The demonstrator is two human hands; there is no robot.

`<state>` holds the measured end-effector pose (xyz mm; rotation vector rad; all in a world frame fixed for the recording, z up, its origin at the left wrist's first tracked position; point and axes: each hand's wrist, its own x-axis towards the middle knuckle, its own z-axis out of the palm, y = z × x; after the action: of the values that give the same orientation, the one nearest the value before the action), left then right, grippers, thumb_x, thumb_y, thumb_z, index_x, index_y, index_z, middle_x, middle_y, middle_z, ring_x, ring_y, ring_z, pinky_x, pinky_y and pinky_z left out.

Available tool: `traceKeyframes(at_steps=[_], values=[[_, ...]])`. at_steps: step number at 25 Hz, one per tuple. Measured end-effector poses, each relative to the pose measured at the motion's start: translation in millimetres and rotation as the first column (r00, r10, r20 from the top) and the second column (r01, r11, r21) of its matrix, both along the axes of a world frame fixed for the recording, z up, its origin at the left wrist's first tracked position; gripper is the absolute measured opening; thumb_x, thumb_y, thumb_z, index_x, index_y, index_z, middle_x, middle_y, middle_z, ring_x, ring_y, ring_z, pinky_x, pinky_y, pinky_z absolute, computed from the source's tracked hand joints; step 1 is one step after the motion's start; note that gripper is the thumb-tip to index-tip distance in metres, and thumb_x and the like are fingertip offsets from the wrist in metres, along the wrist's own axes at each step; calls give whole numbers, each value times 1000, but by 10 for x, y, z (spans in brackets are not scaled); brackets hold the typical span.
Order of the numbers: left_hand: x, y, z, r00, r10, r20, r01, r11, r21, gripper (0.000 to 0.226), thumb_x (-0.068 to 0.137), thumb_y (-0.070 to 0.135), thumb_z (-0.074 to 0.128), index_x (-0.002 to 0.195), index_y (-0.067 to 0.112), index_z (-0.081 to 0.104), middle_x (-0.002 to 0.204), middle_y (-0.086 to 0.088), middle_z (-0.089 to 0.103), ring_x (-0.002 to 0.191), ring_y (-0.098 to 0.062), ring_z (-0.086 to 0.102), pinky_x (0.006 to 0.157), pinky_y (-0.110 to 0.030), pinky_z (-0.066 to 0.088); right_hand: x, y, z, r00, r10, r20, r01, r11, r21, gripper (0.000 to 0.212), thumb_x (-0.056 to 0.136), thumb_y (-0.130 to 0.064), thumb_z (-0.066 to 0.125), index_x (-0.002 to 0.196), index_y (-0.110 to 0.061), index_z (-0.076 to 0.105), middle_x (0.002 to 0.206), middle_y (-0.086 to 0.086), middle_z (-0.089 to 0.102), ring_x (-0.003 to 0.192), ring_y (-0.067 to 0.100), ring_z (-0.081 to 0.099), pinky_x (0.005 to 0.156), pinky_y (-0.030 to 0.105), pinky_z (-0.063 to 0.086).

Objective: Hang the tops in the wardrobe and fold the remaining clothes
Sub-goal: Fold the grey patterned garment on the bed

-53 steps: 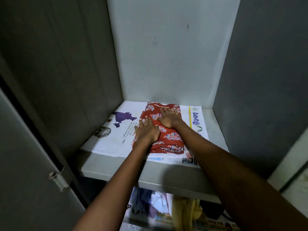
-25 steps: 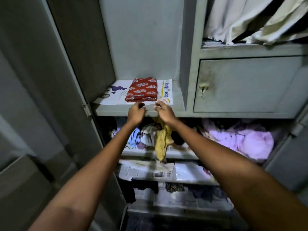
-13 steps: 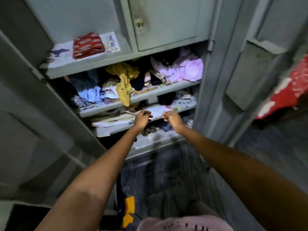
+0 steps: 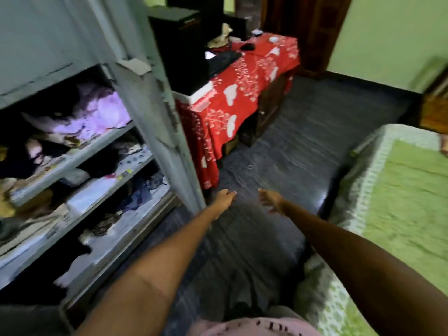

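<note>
My fingers (image 4: 230, 194) on the left hand (image 4: 224, 200) are loose and slightly apart, holding nothing; right hand (image 4: 270, 200) same, fingers spread and relaxed, empty. Both arms reach out low over the dark floor (image 4: 303, 146), hands near each other but not touching. Frame is motion-blurred, so fine finger pose is hard to read.

Why like this, my guess: hands are free because I'm between items, facing away from the wardrobe (image 4: 155, 112) toward the bed (image 4: 400, 195), likely to fetch the next garment.

Task's things: clothes sit on the wardrobe shelves (image 4: 97, 146) at my left, well apart from my fingers. A lilac bundle (image 4: 97, 115) on an upper shelf, dark pieces lower down, all loosely piled, not neatly folded. No loose garment shows on the green bedspread in view; part of the bed is cut off, so I can't tell what lies further along.

Red-clothed worktop (image 4: 242, 88) stands just beside the wardrobe, with a black box (image 4: 181, 49) on it. Not part of the job.
</note>
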<state>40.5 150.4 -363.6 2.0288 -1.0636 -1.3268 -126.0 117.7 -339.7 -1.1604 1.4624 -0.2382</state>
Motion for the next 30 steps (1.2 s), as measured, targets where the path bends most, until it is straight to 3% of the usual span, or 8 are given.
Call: traceKeyframes(at_steps=[4, 10, 13, 15, 17, 20, 28, 30], values=[[-1137, -867, 130, 969, -248, -16, 247, 969, -21, 34, 100, 24, 40, 68, 16, 45, 74, -5, 53, 63, -17, 48, 55, -25, 33, -1172, -468, 121, 923, -377, 80, 381, 924, -40, 37, 100, -31, 41, 66, -16, 46, 68, 4, 46, 59, 13, 40, 54, 25, 30], [-2541, -2027, 264, 857, -514, 48, 516, 855, -48, 33, 100, 29, 40, 69, 18, 45, 78, -4, 54, 75, -20, 51, 57, -25, 35, -2517, -1049, 150, 649, -728, 220, 746, 665, 1, 38, 100, -37, 37, 66, -20, 42, 67, 2, 42, 55, 13, 36, 53, 24, 26], [-3056, -2581, 111, 771, -633, 74, 636, 771, -38, 30, 99, 31, 43, 73, 17, 45, 84, -8, 54, 82, -21, 52, 76, -36, 46, -3003, -1348, 113, 552, -807, 209, 821, 570, 35, 31, 100, -33, 37, 77, -16, 48, 89, 13, 51, 64, 14, 41, 58, 25, 31], [-3443, -2933, 92, 691, -716, 97, 721, 692, -33, 28, 99, 30, 42, 76, 15, 44, 81, -7, 50, 86, -19, 48, 76, -33, 40, -3332, -1575, 35, 487, -854, 184, 867, 499, 20, 34, 99, -36, 39, 108, -8, 57, 117, 20, 56, 83, 21, 49, 74, 30, 39], [-3808, -3250, 130, 623, -775, 107, 781, 624, -31, 27, 100, 28, 40, 79, 12, 43, 76, -6, 48, 88, -21, 47, 74, -30, 35, -3625, -1760, -27, 406, -903, 137, 911, 413, 21, 51, 98, -36, 40, 131, 2, 48, 128, 27, 51, 104, 32, 52, 91, 40, 40], [-4276, -3651, 252, 494, -859, 133, 867, 497, -12, 28, 100, 28, 42, 107, 4, 53, 109, -16, 57, 108, -27, 52, 86, -32, 40, -3967, -1965, -9, 316, -943, 107, 946, 321, 31, 57, 99, -36, 39, 134, 9, 41, 136, 31, 43, 125, 43, 43, 106, 53, 32], [-5796, -4687, 193, 135, -986, 95, 985, 144, 100, 47, 101, 37, 36, 133, 2, 43, 124, -16, 51, 105, -29, 52, 82, -33, 40, -5008, -2560, -293, 85, -995, 53, 996, 87, 37, 51, 99, -39, 38, 136, -4, 41, 137, 22, 45, 123, 36, 44, 94, 44, 40], [-6185, -4884, 132, 97, -991, 91, 989, 107, 105, 49, 101, 36, 37, 138, 4, 39, 132, -14, 49, 108, -28, 52, 80, -29, 39, -5372, -2743, -394, 38, -998, 55, 999, 39, 32, 55, 99, -38, 38, 137, 2, 39, 139, 27, 42, 124, 39, 43, 96, 46, 39]])
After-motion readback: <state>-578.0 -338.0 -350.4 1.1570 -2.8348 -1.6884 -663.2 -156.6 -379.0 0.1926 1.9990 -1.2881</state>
